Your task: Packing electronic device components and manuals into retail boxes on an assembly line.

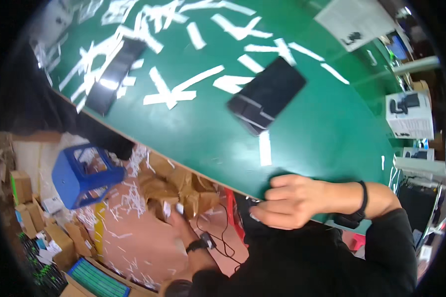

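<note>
My left hand (179, 222) reaches down below the table edge beside a crumpled brown bag (176, 185). Small white pieces show at its fingertips; blur hides whether the fingers grip them. At the near edge of the green table (203, 141), my right hand (290, 202) is closed with its fingers curled in. A small dark thing partly shows by its fingertips, but I cannot make out what it holds. Ahead of it lies a stack of flat black panels (270, 91) with a white strip (265, 148) beside it. Another glossy black panel (115, 76) lies far left.
Loose white strips (171, 94) are scattered over the table. A blue plastic stool (84, 175) stands on the littered floor at left, near a person's dark sleeve (96, 131). Cardboard boxes (59, 242) fill the lower left. White printed boxes (409, 116) stand at right. A cable (225, 237) trails below.
</note>
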{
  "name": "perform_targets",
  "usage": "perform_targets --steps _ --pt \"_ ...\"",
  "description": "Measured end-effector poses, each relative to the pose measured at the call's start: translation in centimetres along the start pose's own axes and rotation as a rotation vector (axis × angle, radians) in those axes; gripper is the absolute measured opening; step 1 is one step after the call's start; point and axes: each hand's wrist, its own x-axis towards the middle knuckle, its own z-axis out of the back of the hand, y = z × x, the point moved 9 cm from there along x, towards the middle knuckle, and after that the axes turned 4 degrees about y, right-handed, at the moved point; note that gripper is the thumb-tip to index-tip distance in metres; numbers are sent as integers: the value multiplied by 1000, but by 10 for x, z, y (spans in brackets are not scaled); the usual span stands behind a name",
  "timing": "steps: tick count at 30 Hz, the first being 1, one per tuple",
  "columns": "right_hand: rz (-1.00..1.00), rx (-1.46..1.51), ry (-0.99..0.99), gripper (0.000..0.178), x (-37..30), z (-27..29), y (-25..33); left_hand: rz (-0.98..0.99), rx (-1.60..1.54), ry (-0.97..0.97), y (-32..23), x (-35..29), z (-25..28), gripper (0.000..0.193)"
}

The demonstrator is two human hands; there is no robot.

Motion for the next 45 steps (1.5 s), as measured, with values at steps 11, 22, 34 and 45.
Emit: perform_targets --steps 11,22,34,45 --pt "125 -197 -12 17 -20 -43 4 -929 437 554 -192 -357 -176 46" --pt "293 175 -585 32 -49 2 20 -1238 1065 1061 -118 -480 -347 45" --pt "241 377 -333 22 -39 24 33 -1348 1308 942 -109 -440 -375 45" --pt "-197 227 -67 31 -74 14 -16 -990 1748 436 -23 -176 -315 44"
